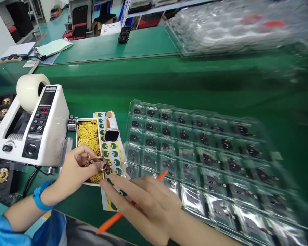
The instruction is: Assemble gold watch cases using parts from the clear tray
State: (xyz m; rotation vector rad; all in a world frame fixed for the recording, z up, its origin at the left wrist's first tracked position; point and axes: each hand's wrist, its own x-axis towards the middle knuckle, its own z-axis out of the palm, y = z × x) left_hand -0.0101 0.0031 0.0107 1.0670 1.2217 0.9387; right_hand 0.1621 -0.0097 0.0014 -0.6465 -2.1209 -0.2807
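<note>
My left hand (78, 166), with a blue band on the wrist, pinches a small round metallic part (102, 164) above a white box of yellow rings (87, 133). Just to the right, my right hand (146, 201) reaches over a sheet of green-and-yellow stickers (110, 149), its index and middle fingers extended near the part. An orange pointed stick (110, 222) passes beneath those fingers and is held in the right hand. On the sticker sheet lies a smartwatch (111, 135) with a dark screen.
A white tape dispenser (47, 126) showing 36 stands at left, beside a black tray of round gold parts (1, 176). Clear compartment trays with dark parts (184, 135) cover the right side. Stacked plastic trays (228, 27) and clipboards (53, 47) lie further back.
</note>
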